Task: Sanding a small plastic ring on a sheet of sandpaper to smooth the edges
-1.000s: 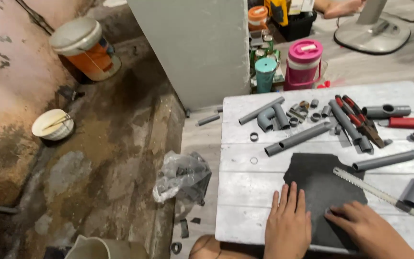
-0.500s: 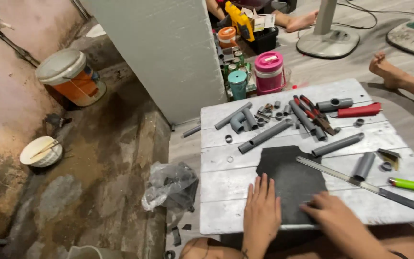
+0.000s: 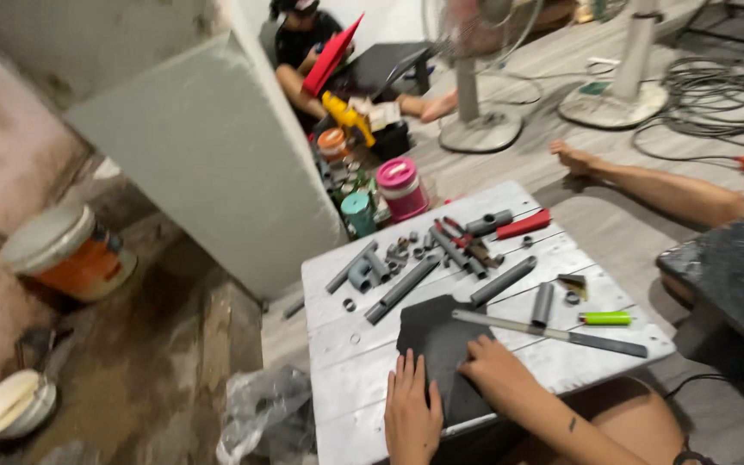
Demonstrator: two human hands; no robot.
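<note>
Both hands lie flat, fingers spread, holding nothing: the left hand [image 3: 410, 413] and right hand [image 3: 492, 368] press on a dark sheet [image 3: 437, 344] at the counter [image 3: 346, 344] edge. A long ruler [image 3: 553, 333] lies just beyond the right hand's fingertips, grey pipes [image 3: 402, 289] farther off.

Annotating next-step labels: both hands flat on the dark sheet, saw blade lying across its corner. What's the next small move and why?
Probably the right hand shifts a little toward the long saw blade to take it. Both hands lie open on the dark sheet, the left hand pinning its near edge, and neither holds a tool. The blade rests just beyond the right hand's fingers, its tip over the sheet's corner.
</note>
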